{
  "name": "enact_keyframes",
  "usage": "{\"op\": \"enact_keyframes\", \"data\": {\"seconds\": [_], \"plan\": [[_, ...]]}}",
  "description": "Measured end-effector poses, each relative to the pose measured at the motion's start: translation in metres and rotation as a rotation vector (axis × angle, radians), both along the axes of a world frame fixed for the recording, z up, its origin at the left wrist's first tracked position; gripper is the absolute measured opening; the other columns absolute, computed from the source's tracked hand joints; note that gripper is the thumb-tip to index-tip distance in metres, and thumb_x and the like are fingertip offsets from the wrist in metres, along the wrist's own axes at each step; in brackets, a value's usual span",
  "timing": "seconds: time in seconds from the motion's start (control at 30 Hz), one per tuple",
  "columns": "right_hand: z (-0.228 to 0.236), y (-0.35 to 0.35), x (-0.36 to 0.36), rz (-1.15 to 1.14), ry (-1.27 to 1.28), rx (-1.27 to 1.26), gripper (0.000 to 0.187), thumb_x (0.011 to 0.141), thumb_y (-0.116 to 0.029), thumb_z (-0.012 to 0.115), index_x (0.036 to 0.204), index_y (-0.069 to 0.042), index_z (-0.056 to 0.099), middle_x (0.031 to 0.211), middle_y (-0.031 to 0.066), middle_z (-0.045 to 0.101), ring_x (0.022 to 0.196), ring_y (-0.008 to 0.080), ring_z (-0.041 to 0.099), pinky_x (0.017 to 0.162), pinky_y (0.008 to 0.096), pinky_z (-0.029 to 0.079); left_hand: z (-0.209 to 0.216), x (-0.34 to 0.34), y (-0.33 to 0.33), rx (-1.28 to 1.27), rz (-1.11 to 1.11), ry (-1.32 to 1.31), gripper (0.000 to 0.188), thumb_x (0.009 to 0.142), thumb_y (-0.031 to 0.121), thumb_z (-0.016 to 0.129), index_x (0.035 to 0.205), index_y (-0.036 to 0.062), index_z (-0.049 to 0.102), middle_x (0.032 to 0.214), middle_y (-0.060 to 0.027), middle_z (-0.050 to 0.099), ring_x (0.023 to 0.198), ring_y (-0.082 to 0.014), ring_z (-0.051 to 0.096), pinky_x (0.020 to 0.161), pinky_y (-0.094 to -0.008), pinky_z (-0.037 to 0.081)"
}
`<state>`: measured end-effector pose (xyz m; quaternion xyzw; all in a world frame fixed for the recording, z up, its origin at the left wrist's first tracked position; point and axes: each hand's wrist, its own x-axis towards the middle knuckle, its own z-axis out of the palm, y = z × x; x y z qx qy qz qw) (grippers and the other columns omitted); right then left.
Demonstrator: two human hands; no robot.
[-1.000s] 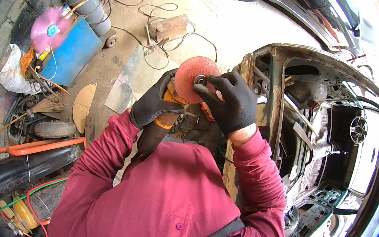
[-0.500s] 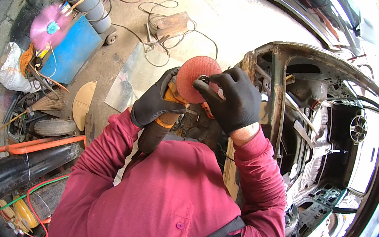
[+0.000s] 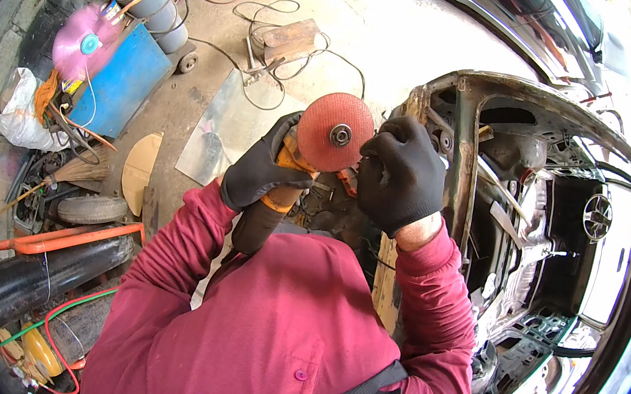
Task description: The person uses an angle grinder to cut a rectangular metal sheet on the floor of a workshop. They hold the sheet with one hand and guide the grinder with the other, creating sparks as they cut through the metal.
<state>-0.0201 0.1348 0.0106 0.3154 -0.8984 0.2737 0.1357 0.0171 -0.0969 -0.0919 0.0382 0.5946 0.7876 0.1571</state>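
Note:
My left hand [image 3: 258, 168], in a black glove, is wrapped around an angle grinder [image 3: 281, 197] with an orange and dark body. The grinder is held up in front of my chest. Its round red cutting disc [image 3: 319, 120] faces up, and a metal nut or spindle end [image 3: 340, 135] shows at the disc's centre. Just beyond the disc's right edge is my right hand [image 3: 402, 179], also gloved in black. Its fingers are curled together, and whatever they may hold is hidden.
On the right stands a stripped car body shell [image 3: 466, 146]. A metal sheet [image 3: 214, 137], cables [image 3: 286, 9] and a rusty metal piece [image 3: 291, 40] lie on the floor ahead. Left are a pink fan [image 3: 82, 40], a broom [image 3: 83, 170], gas cylinders [image 3: 51, 272] and an orange tube frame [image 3: 64, 241].
My right hand has moved off the disc's centre to the right, its fingers curling in. The centre nut is now uncovered. My left hand still holds the grinder in nearly the same place.

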Motion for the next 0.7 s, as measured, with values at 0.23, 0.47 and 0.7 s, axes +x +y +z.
{"op": "enact_keyframes", "data": {"seconds": [0.23, 0.47, 0.7], "plan": [[-0.012, 0.005, -0.002, -0.022, 0.105, 0.012, 0.021, 0.073, 0.003, 0.067, 0.088, -0.011, 0.071, 0.100, 0.0118, 0.067, 0.090, 0.0374, 0.067, 0.071, 0.0466, 0.056, 0.001, -0.001, 0.000, 0.014, -0.028, -0.007, 0.103, 0.074, 0.004, 0.089, 0.162, 0.0063, 0.036, 0.150, -0.0087, 0.054, 0.140, -0.0214, 0.052, 0.119, -0.0376, 0.042], [-0.013, -0.001, 0.005, -0.025, 0.066, 0.036, 0.020, 0.074, 0.003, 0.068, 0.089, -0.010, 0.072, 0.103, 0.0122, 0.067, 0.093, 0.0361, 0.067, 0.073, 0.0465, 0.057, -0.004, 0.001, 0.002, 0.018, -0.017, -0.003, 0.104, 0.073, 0.002, 0.088, 0.162, 0.0067, 0.035, 0.152, -0.0084, 0.053, 0.141, -0.0213, 0.051, 0.119, -0.0374, 0.042], [-0.010, -0.005, 0.008, 0.010, 0.017, 0.041, 0.032, 0.075, 0.002, 0.072, 0.106, -0.006, 0.074, 0.110, 0.0164, 0.066, 0.100, 0.0392, 0.067, 0.082, 0.0478, 0.056, -0.007, 0.002, -0.001, -0.011, -0.028, 0.002, 0.106, 0.074, 0.002, 0.089, 0.164, 0.0070, 0.033, 0.156, -0.0089, 0.051, 0.144, -0.0215, 0.050, 0.120, -0.0372, 0.042]]}}
